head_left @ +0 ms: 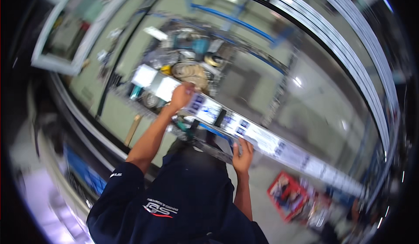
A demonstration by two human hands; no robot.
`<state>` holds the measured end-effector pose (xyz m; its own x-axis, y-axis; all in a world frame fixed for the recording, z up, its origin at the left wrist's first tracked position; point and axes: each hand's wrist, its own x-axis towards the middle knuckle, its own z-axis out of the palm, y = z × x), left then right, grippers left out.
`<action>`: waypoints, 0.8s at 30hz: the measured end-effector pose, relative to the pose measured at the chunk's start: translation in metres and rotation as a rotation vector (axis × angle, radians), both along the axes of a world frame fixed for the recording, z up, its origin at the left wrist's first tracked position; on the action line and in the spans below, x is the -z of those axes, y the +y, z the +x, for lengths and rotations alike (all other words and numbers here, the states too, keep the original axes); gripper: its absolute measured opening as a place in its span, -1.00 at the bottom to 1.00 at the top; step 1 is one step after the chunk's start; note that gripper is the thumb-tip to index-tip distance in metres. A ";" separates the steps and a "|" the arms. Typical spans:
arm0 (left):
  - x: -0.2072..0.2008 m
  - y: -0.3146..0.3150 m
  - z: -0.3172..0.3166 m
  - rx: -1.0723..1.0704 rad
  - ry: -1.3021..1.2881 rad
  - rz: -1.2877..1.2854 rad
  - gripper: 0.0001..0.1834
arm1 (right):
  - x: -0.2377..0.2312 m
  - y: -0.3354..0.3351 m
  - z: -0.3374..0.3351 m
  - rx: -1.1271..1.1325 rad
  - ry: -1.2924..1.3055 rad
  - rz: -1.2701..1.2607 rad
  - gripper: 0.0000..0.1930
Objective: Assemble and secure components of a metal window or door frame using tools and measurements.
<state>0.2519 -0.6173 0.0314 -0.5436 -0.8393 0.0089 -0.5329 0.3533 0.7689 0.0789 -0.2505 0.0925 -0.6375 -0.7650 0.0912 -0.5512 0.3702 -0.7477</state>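
A long, pale metal profile point(266, 143) with printed film on it runs slantwise in front of me, from upper left to lower right. My left hand point(181, 96) is closed over it near its left part, the fingers partly blurred. At the near edge of the profile is my right hand point(242, 156), thumb and fingers slightly apart and stretched up, the fingertips touching or very close to that edge. A dark strip point(220, 118) crosses the profile between my hands. Just beyond my left hand lies a tan coil point(190, 72) among tools.
A teal power tool point(200, 46) and other clutter fill the workbench's far part. A red crate point(286, 196) with bits inside stands on the floor at right. Long silver profiles point(331, 30) curve past at upper right. A white window frame point(56, 63) is at upper left.
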 end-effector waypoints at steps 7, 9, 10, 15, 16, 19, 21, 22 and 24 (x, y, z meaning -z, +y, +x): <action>-0.004 -0.068 -0.116 0.474 0.086 0.045 -0.77 | 0.019 0.072 0.105 0.716 -0.242 0.271 -0.64; -0.022 -0.030 -0.153 0.697 0.203 -0.004 -0.80 | 0.035 0.099 0.156 0.943 -0.275 0.298 -0.61; -0.032 -0.006 -0.158 0.774 0.200 0.000 -0.82 | 0.044 0.105 0.179 1.017 -0.290 0.339 -0.60; -0.070 0.130 -0.157 1.321 0.288 0.145 -0.84 | 0.086 0.177 0.201 1.093 -0.365 0.408 -0.51; -0.065 0.157 -0.148 1.413 0.259 0.157 -0.83 | 0.101 0.196 0.193 1.035 -0.353 0.408 -0.49; -0.011 0.229 -0.128 1.642 0.142 0.206 -0.68 | 0.148 0.271 0.137 0.958 -0.352 0.372 -0.46; 0.042 0.266 -0.116 1.748 -0.052 -0.009 -0.49 | 0.178 0.343 0.091 0.975 -0.302 0.355 -0.45; 0.049 0.287 -0.109 1.685 -0.110 -0.068 -0.41 | 0.189 0.374 0.059 1.043 -0.337 0.399 -0.40; 0.078 0.320 -0.103 1.579 -0.286 -0.149 -0.35 | 0.219 0.461 -0.003 1.176 -0.210 0.449 -0.37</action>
<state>0.1486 -0.2971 -0.0467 -0.8195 0.5317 -0.2136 0.3046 0.7200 0.6235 0.0755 0.2105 -0.1266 -0.9196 0.3306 -0.2122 0.3925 0.7948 -0.4629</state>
